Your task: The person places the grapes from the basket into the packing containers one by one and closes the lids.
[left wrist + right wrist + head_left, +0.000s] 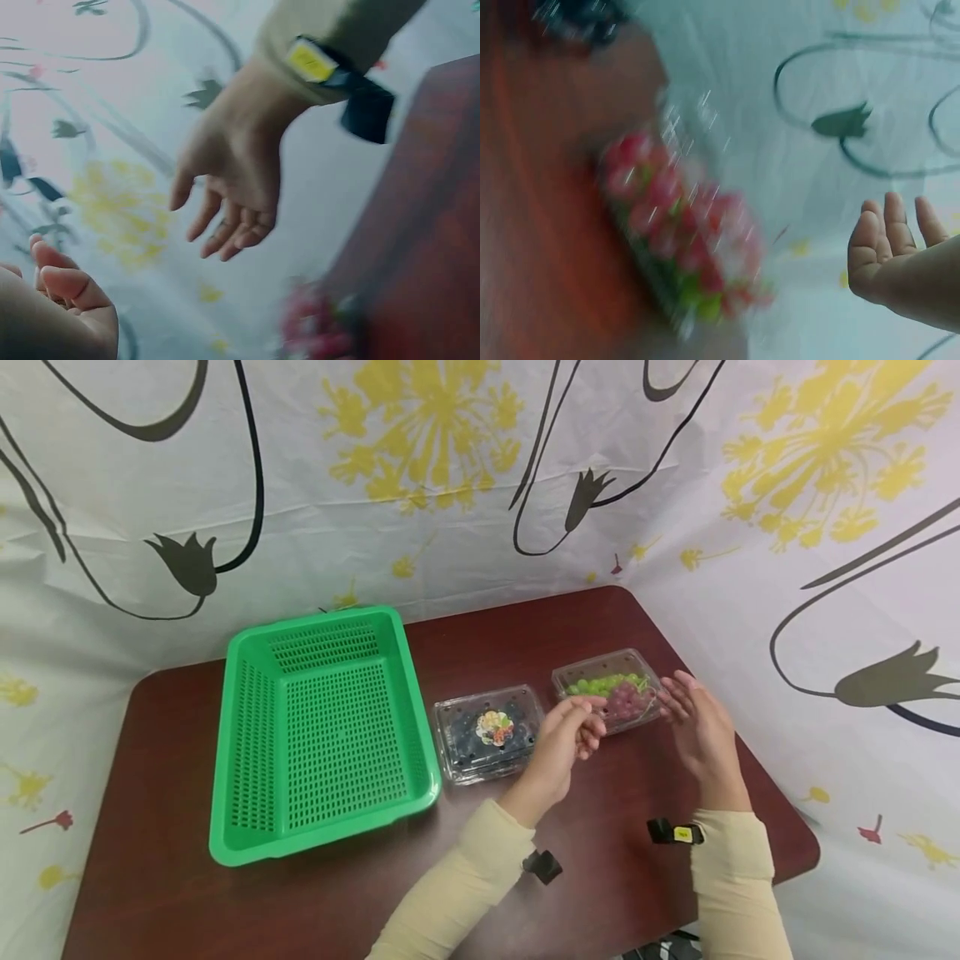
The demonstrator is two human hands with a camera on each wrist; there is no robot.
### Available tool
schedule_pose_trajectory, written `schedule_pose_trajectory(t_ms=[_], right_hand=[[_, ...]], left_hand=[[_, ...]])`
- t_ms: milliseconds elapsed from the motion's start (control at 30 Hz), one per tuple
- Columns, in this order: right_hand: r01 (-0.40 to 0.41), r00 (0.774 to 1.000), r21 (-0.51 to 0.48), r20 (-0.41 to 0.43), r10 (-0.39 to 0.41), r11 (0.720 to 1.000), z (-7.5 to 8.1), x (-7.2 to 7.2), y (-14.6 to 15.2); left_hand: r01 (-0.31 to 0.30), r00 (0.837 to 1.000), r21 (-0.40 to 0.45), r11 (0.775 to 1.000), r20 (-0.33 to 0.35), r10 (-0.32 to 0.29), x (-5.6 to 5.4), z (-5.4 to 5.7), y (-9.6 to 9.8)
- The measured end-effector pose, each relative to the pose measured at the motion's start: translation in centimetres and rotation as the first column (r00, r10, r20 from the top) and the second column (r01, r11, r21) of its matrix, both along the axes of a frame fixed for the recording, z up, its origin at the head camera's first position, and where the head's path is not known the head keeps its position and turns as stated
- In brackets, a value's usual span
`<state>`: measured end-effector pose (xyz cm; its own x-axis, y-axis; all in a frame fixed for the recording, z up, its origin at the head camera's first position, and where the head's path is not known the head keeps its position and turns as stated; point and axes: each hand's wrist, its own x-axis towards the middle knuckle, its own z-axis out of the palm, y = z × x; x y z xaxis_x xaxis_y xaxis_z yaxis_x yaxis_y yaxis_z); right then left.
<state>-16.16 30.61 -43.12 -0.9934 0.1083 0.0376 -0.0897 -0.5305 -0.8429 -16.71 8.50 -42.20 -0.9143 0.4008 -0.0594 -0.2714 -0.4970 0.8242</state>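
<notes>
A clear plastic box of green and red grapes [603, 687] lies at the back right of the table. My left hand [555, 752] hovers in front of its left end, fingers loosely bent and holding nothing. To the box's right is my right hand [701, 735], its fingers extended and nothing in its grasp. The right wrist view shows the red grapes [671, 214] blurred, well apart from the right hand [892, 259]. Left of the left hand sits a second clear box of dark fruit [468, 739] with a round label, partly covered by that hand.
A green slotted plastic basket [326, 837] stands on the left half of the dark red table [168, 760]. Behind and to the right hangs a white cloth [480, 547] with flower prints. The table's right edge runs close beside the right hand.
</notes>
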Motion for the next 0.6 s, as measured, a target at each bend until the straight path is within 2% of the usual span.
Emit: schedule_pose_trajectory(t_ms=[133, 233, 333, 433, 500, 600], right_hand=[[-0.071, 0.993, 0.040, -0.090, 0.074, 0.997, 1.7, -0.9, -2.4], [-0.081, 0.987, 0.124, -0.129, 0.097, 0.989, 2.8, -1.7, -4.6], [-0.084, 0.985, 0.204, -0.131, 0.112, 0.975, 3.6, -2.5, -6.8], [-0.097, 0.989, 0.283, -0.085, 0.125, 0.954, 4.2, -3.1, -8.8], [-0.114, 0.990, 0.338, -0.039, 0.135, 0.934, 4.6, -3.4, -10.0], [-0.127, 0.989, 0.450, -0.006, 0.146, 0.884, 4.8, -3.8, -11.6]], left_hand=[[-0.040, 0.995, 0.022, 0.999, -0.090, 0.042, -0.7, 2.1, -2.5], [-0.102, 0.980, 0.013, 0.995, -0.168, 0.103, -1.1, 3.1, -4.5], [-0.161, 0.960, -0.011, 0.987, -0.234, 0.154, -1.3, 3.8, -6.4], [-0.208, 0.940, -0.046, 0.977, -0.286, 0.187, -1.3, 4.1, -8.1], [-0.245, 0.921, -0.074, 0.967, -0.329, 0.208, -1.3, 4.3, -9.2], [-0.329, 0.877, -0.131, 0.935, -0.411, 0.251, -1.3, 4.7, -10.9]])
